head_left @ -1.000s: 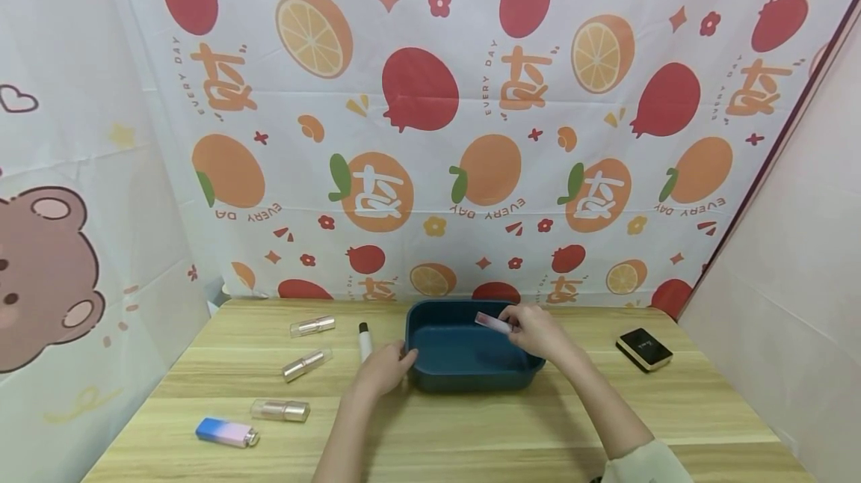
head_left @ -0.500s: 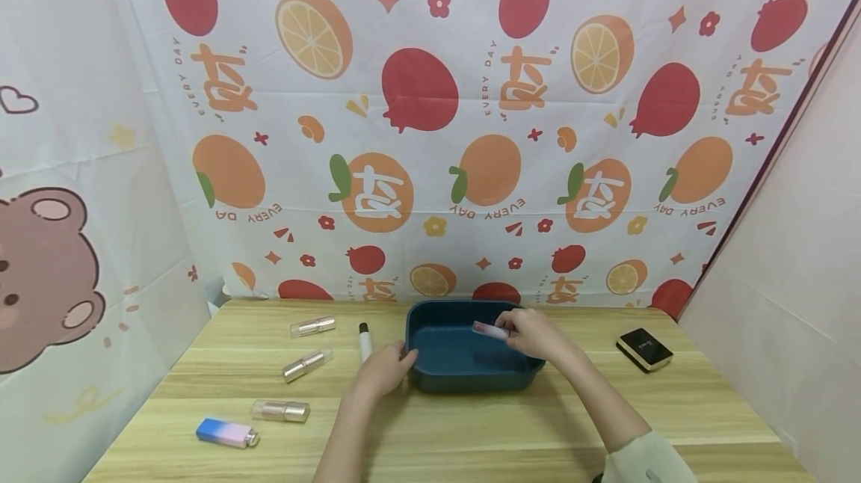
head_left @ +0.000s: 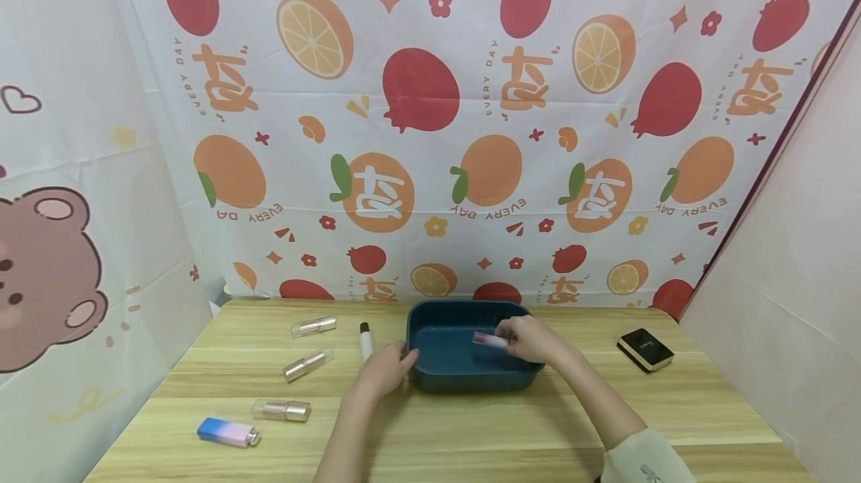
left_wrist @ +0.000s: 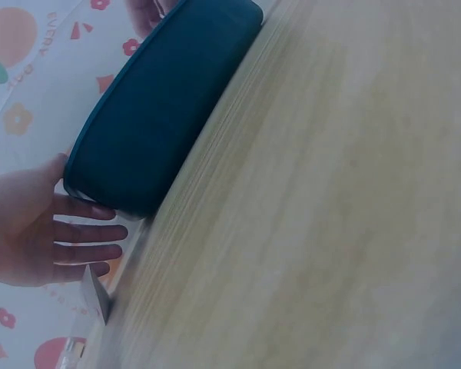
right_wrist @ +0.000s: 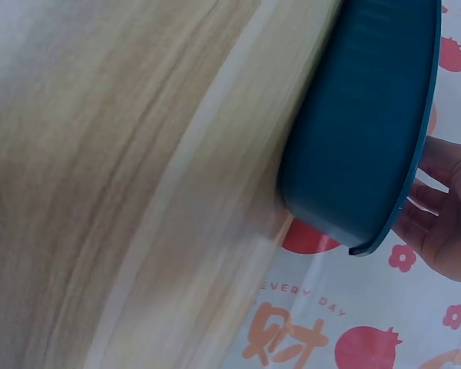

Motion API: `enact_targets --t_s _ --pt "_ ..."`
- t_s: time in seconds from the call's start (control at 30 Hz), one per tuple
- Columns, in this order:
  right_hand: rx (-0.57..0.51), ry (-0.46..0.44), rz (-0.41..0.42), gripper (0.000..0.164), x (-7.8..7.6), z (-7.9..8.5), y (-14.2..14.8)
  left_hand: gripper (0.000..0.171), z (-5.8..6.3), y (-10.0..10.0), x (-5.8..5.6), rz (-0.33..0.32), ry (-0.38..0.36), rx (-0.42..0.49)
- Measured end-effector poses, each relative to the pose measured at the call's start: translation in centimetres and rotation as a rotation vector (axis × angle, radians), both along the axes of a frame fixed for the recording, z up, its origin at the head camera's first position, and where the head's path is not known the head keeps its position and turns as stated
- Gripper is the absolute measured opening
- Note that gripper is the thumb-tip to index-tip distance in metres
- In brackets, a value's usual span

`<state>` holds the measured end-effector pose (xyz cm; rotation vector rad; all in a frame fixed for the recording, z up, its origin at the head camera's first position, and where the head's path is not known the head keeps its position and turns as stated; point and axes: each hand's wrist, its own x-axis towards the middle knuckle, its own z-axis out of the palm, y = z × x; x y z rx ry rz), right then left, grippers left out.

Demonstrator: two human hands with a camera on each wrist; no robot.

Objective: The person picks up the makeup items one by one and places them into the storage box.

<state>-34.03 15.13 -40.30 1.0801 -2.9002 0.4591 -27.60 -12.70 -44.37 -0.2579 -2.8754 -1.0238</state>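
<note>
A dark blue rectangular box [head_left: 471, 381] stands on the table, its open top facing up. My left hand [head_left: 385, 372] grips its left wall, the thumb over the rim and the other fingers stretched along the outside, as the left wrist view shows. Over the box's right side, my right hand [head_left: 531, 339] pinches a small lip gloss tube [head_left: 489, 340], reddish at one end, low inside the opening. In the right wrist view the box wall [right_wrist: 361, 115] hides the tube and part of the fingers. A white tube with a black cap [head_left: 365, 341] lies beside my left hand.
On the left of the wooden table [head_left: 430, 445] lie three clear-and-gold lipsticks [head_left: 313, 327] and a blue-pink tube [head_left: 229, 432]. A black compact case [head_left: 646, 349] sits at the right. A fruit-print cloth [head_left: 430, 131] hangs behind the table.
My right hand has lowered the lip gloss tube further into the box, and the tube lies flatter. My left hand keeps its place on the box.
</note>
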Motion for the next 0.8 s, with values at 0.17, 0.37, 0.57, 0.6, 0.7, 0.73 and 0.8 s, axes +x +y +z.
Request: enact_targets --t_s 0.17,0.37,0.57,0.6,0.7,0.73,0.8 --pt "-0.005 -0.021 0.002 0.016 -0.11 -0.17 -0.01 0.046 0.0 -0.01 -0.03 0.002 0.003 -0.006" --pt "-0.003 -0.041 0.006 0.014 -0.25 -0.46 -0.06 0.046 0.06 -0.01 0.01 -0.002 0.0 0.001" --pt "-0.023 -0.072 -0.014 0.015 -0.4 -0.78 -0.07 0.047 0.09 0.01 0.03 -0.008 0.008 0.001" --pt "-0.022 -0.072 -0.014 0.015 -0.43 -0.82 -0.06 0.047 0.08 0.0 0.02 -0.008 0.008 0.0" --pt "-0.017 -0.075 -0.017 0.016 -0.5 -0.91 0.0 0.047 0.02 -0.02 0.01 -0.007 0.009 -0.004" --pt "-0.014 -0.073 -0.016 0.017 -0.54 -0.94 0.03 0.046 -0.01 -0.02 0.0 -0.006 0.009 -0.005" --pt "-0.019 -0.079 -0.016 0.02 -0.56 -0.96 0.08 0.046 -0.01 -0.04 0.03 -0.005 0.009 -0.007"
